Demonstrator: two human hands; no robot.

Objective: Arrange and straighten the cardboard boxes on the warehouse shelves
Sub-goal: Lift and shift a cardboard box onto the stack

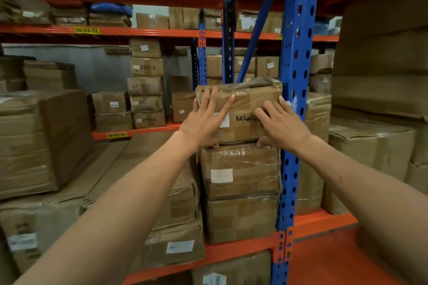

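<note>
Your left hand (206, 120) and right hand (283, 125) press flat, fingers straight, gripping nothing, on the crumpled, taped top box (246, 102). It sits on a film-wrapped box (240, 164) beside the perforated blue upright (294, 90).

I see a grey wall (102, 67) at the back, a blue bundle (111, 8) up high, a yellow tag (86, 30) (reading 00-03-01).

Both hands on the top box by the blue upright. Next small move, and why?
Probably a short push straight back, to square the top box over the box below. The left hand and right hand lie flat on its front face with thumbs at the bottom edge. The box looks slightly tilted and seems to overhang the one beneath, close to the blue upright.
</note>
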